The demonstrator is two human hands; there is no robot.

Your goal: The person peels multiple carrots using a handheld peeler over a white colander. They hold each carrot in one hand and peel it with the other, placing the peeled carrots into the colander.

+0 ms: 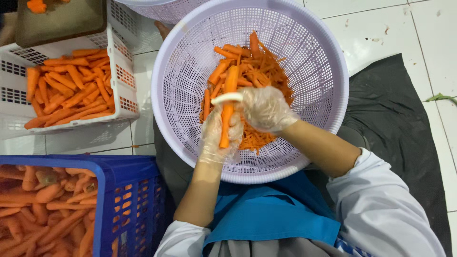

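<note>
left hand [220,138] in a thin clear plastic glove was wrapped around the lower part of a carrot [227,107], fingers closed on it, carrot held nearly upright and pointing away from the person. right hand [264,108], also gloved, was closed on a white peeler [227,98] – its pale curved head lay across the carrot about midway up, touching it. both hands sat over the near half of a round lilac perforated basket [304,43], which rested in the person's lap against a blue apron [271,209]. inside the basket, a heap of orange peelings [259,71] and a few whole carrot pieces lay behind and under the hands, mostly toward the centre and far side.

to the left on the tiled floor – a white slotted crate [124,81] full of peeled carrots [71,85], clean bright orange. nearer and lower left, a blue slotted crate [128,190] held rougher unpeeled carrots [43,209], duller with some brown skin. a dark cutting board [66,21] with an orange bit on it showed at top left, above the white crate. a dark mat [395,119] covered the floor to the right of the basket. white long sleeves were pushed up on both forearms.
</note>
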